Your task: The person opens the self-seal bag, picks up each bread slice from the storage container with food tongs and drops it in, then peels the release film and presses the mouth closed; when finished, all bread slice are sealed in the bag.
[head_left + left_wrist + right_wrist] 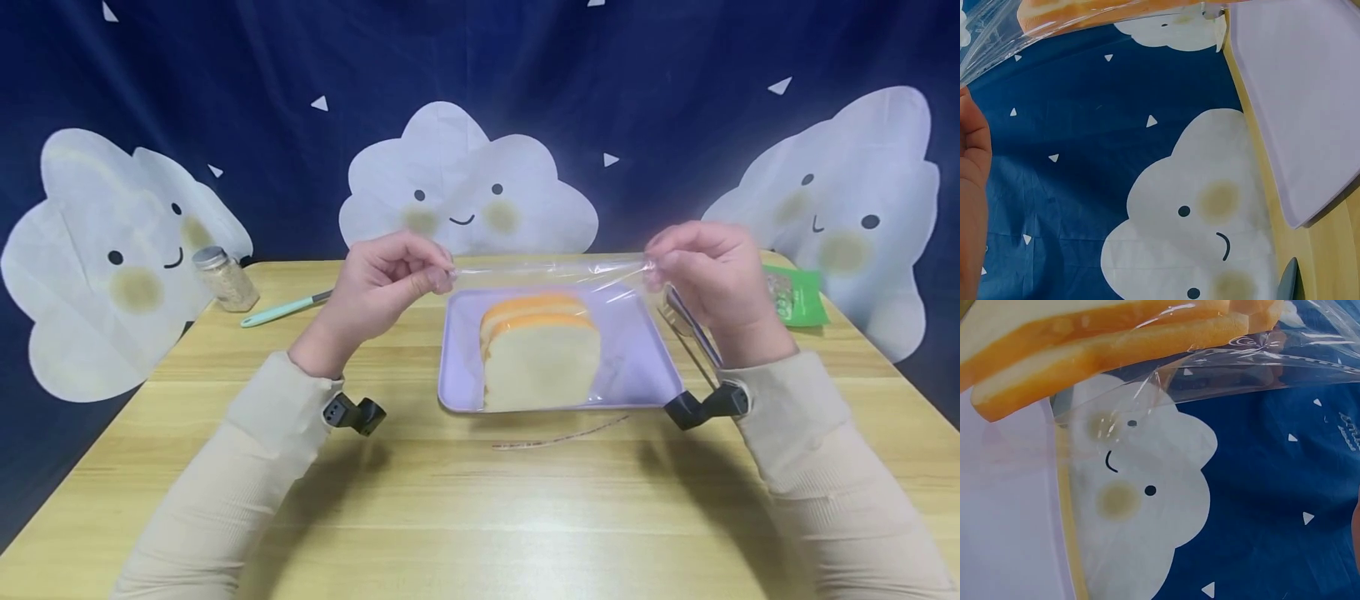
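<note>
A clear plastic bag (555, 269) is stretched between both hands, with slices of bread (540, 367) hanging inside it. My left hand (390, 279) pinches the bag's upper left corner between thumb and fingers. At the upper right corner, my right hand (708, 279) grips the gathered plastic. Behind the bag, a lavender tray (645, 383) lies on the table; the bread overlaps it in the head view. Orange-brown crust on the bread slices (1104, 353) shows through the film in the right wrist view. Only a bit of each hand appears in its own wrist view.
A thin reddish-marked strip (558, 440) lies in front of the tray on the wooden table (480, 517). To the left are a lidded glass jar (227, 282) and a mint-green utensil handle (277, 311). Metal utensils (693, 346) and a green packet (804, 297) lie at the right.
</note>
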{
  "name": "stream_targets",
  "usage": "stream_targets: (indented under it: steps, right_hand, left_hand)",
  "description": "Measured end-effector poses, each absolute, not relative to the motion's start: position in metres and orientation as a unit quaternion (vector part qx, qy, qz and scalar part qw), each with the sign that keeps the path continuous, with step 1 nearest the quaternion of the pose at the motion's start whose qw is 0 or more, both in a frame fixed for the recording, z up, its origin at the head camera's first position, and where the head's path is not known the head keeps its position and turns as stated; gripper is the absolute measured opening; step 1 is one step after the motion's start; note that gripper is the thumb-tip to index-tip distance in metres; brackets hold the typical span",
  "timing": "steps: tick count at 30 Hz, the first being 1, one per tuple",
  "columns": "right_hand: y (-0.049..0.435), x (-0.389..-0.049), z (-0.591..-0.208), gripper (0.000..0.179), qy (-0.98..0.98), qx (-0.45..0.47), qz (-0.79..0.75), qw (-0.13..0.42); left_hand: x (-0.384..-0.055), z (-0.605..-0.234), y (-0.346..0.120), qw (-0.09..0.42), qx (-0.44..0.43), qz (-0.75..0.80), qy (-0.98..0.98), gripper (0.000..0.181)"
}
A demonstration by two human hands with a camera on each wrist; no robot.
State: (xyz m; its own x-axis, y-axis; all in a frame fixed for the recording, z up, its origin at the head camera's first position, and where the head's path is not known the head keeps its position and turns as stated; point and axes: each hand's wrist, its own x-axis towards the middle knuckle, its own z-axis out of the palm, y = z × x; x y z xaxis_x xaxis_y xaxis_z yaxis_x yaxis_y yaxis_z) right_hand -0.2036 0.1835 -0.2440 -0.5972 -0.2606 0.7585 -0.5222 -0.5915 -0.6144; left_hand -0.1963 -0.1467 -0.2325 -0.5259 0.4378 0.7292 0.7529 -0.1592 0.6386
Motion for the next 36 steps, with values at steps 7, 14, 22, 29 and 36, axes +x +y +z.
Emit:
stream_targets:
  steps: [7, 14, 22, 29, 36]
  right_hand:
    - [0.1829, -0.2043, -0.2436, 0.018, -0.428, 0.451, 0.778, 0.084]
    - [0.1811, -0.2030, -0.2419, 0.018, -0.423, 0.468, 0.770, 0.096]
    - [0.1776, -0.2001, -0.2402, 0.027, -0.423, 0.455, 0.775, 0.116]
    - [0.1759, -0.2015, -0.2414, 0.028, -0.414, 0.476, 0.767, 0.116]
    - [0.1742, -0.1992, -0.2403, 0.024, -0.431, 0.462, 0.765, 0.125]
  left_hand:
    - [-0.1936, -0.2325, -0.1462, 0.146, -0.452, -0.601, -0.642, 0.021]
    - [-0.1931, -0.2326, -0.1474, 0.124, -0.459, -0.603, -0.641, 0.024]
    - [-0.1916, -0.2301, -0.1504, 0.087, -0.482, -0.603, -0.630, 0.013]
    - [-0.1905, -0.2301, -0.1511, 0.082, -0.500, -0.605, -0.614, 0.027]
    - [-0.1886, -0.2290, -0.1499, 0.097, -0.470, -0.616, -0.624, 0.025]
